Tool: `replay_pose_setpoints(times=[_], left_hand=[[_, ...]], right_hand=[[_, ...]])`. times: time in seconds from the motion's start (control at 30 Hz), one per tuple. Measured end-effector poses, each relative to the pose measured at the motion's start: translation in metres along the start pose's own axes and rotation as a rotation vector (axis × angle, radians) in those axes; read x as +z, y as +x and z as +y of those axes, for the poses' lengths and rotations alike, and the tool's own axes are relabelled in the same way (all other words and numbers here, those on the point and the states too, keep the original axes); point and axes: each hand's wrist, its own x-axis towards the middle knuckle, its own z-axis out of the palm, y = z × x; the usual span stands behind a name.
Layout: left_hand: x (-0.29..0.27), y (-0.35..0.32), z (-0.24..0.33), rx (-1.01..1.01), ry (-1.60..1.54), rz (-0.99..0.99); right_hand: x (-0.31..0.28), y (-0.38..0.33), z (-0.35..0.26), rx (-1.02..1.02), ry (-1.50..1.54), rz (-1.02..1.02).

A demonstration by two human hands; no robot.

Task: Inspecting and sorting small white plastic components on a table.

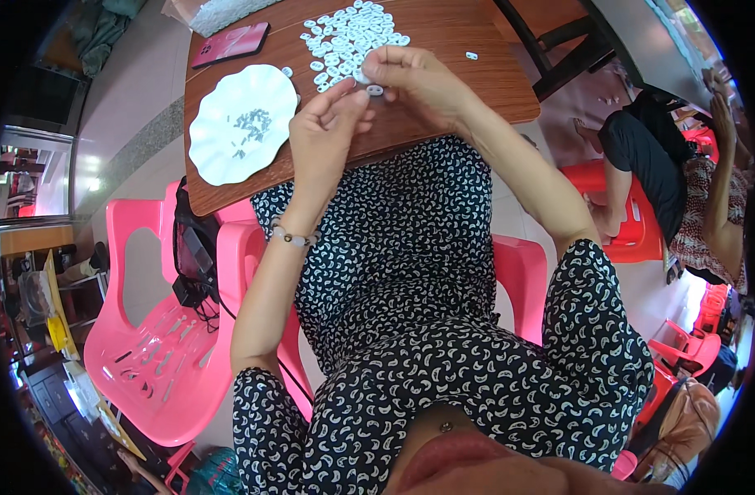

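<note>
Hands meet over the near edge of the table (pixel 476 91), both pinching one small white ring (pixel 376 89) between them. My left hand (pixel 324 128) has thumb and forefinger closed on its left side, my right hand (pixel 418 82) has fingertips closed on its right side and top, so the ring sits held just above the wood, not lying on it. More white rings lie in a pile (pixel 348 37) just beyond my fingers, one stray ring (pixel 471 55) apart to the right. White scalloped plate (pixel 241 124) with tiny grey pins (pixel 252 125) sits left of my left hand. Ring looks light, stiff plastic, smooth, likely slippery and easy to drop; best gripped by the rim with fingertips, light pressure. Red phone (pixel 230 44) at far left of table, pink chair (pixel 159 346) beside me
</note>
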Motion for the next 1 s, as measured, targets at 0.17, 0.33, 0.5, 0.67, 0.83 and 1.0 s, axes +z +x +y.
replay_pose_setpoints(times=[0.17,0.33,0.5,0.67,0.83,1.0], left_hand=[[0.014,-0.012,0.009,0.152,0.014,0.005],[0.009,-0.019,0.013,0.099,0.080,-0.018],[0.004,-0.024,0.017,-0.014,0.123,-0.054],[0.001,-0.026,0.013,-0.068,0.137,-0.113],[-0.001,-0.023,0.005,-0.079,0.177,-0.126],[-0.013,-0.007,-0.008,-0.090,0.213,-0.059]], right_hand=[[0.020,-0.027,-0.004,-0.001,0.134,-0.018],[0.016,-0.039,-0.013,-0.009,0.029,-0.024],[0.011,-0.044,-0.014,-0.021,-0.069,-0.022],[0.012,-0.046,-0.013,-0.141,-0.313,-0.030],[0.011,-0.046,-0.015,-0.168,-0.574,-0.017],[0.002,-0.039,-0.008,-0.052,-0.273,0.075]])
